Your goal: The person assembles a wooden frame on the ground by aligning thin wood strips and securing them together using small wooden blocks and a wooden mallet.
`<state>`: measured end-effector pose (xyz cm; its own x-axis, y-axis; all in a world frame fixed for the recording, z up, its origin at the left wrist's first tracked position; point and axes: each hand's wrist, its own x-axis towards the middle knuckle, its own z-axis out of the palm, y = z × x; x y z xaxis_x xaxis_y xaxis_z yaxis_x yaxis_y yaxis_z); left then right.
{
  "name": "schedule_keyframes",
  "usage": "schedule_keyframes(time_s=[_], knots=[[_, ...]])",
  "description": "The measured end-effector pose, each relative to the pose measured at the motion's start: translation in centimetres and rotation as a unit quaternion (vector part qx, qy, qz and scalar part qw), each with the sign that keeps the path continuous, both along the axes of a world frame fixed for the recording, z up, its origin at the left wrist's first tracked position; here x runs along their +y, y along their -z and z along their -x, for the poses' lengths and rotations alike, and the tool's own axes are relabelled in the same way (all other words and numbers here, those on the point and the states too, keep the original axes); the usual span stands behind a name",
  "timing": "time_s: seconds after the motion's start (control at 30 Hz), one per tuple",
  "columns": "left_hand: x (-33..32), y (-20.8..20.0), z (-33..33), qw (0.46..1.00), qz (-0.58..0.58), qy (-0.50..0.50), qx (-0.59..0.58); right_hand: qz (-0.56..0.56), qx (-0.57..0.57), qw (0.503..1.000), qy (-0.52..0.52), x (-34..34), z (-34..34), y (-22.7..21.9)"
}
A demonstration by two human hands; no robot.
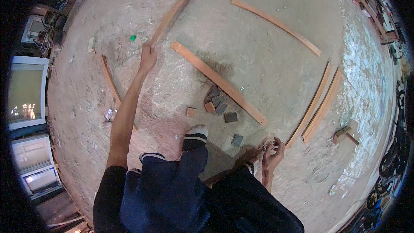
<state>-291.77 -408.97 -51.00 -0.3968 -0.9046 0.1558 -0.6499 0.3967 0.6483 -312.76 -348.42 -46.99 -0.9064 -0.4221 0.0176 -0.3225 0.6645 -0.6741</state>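
My left hand [148,58], arm stretched forward, is closed round the near end of a long wooden slat [176,12]. That slat runs away from me toward the upper edge of the view. Low on the right, beside my foot, my right hand [272,154] has its fingers curled together; something small and pale shows between them, too small to name. Between my hands another wooden slat [220,82] lies diagonally on the floor. Next to it sits a small pile of dark and brown blocks [215,100], with a few single blocks [230,117] around it.
Further slats lie on the concrete floor: one [276,23] ahead, two [321,103] on the right, and one [111,80] partly behind my left forearm. A wooden mallet-shaped piece [347,133] lies at right. A green scrap [133,38] is ahead left. White-framed panels [28,92] line the left side.
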Motion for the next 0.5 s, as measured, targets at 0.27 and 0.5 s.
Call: schedule_keyframes(time_s=[0.27,0.5], knots=[[13.7,-7.8,-10.4,0.998,0.032,-0.042,0.032,-0.003,0.094,0.988,-0.124,-5.5,3.4,-10.9],[16.0,-8.8,-8.8,0.987,0.048,0.147,0.042,-0.089,0.345,0.822,-0.445,-20.6,5.6,-26.8]])
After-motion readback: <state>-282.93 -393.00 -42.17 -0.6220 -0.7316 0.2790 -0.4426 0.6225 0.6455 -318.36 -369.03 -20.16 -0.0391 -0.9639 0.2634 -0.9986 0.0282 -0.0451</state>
